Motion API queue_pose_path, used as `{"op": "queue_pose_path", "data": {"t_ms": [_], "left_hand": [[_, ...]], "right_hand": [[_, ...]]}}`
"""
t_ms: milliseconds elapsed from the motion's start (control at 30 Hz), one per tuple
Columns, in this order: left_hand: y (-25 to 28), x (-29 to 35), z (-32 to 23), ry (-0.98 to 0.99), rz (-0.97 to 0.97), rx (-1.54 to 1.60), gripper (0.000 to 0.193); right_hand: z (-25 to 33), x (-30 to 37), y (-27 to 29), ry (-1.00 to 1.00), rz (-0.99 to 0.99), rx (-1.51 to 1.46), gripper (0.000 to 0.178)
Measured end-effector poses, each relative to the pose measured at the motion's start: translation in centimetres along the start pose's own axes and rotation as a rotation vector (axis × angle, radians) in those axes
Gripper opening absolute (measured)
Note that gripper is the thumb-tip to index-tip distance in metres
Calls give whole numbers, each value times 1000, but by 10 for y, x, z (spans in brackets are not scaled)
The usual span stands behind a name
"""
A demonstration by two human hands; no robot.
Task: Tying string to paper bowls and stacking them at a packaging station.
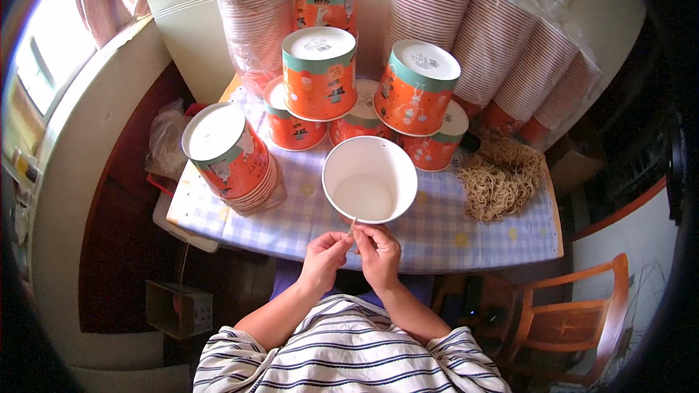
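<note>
An open paper bucket [394, 165] with a white inside stands near the table's front edge, its mouth tilted toward me. At its near rim, a thin tan cord [353, 228] runs between my fingertips. Both my left hand [325, 256] and my right hand [380, 255] are closed in a pinch on that cord, close together and right at the rim. Over on the right lies a tangled pile of tan cords [501, 182]. Behind the open bucket, orange buckets with green bands sit upside down, such as one on the upper left [319, 84] and one on the upper right [416, 91].
A nested bucket stack [233, 156] stands upside down at the table's left. Tall plastic-wrapped stacks rise at the back left [255, 22] and back right [491, 36]. A blue checked cloth [451, 236] covers the table. To the lower right is a wooden chair [568, 316].
</note>
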State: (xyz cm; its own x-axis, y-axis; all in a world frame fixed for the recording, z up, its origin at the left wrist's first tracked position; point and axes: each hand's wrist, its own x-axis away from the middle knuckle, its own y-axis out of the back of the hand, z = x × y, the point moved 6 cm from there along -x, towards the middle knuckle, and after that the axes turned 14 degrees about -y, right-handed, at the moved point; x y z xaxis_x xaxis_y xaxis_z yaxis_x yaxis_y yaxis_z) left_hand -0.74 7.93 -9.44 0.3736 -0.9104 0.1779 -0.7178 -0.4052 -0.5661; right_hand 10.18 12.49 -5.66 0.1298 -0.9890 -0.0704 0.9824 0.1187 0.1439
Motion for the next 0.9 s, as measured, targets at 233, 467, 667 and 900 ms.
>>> {"op": "queue_pose_path", "data": {"t_ms": [233,467,667,900], "left_hand": [[4,-2,1,24,32,-67,11],[7,-2,-3,-5,41,-148,16],[7,-2,-7,-18,56,-157,18],[5,-3,-3,-78,51,-87,16]], "right_hand": [[-35,-3,-9,-454,198,-500,10],[-35,-2,-13,-544,327,-546,12],[-33,-4,-12,-520,337,-535,12],[-39,1,-20,-787,472,-859,10]]}}
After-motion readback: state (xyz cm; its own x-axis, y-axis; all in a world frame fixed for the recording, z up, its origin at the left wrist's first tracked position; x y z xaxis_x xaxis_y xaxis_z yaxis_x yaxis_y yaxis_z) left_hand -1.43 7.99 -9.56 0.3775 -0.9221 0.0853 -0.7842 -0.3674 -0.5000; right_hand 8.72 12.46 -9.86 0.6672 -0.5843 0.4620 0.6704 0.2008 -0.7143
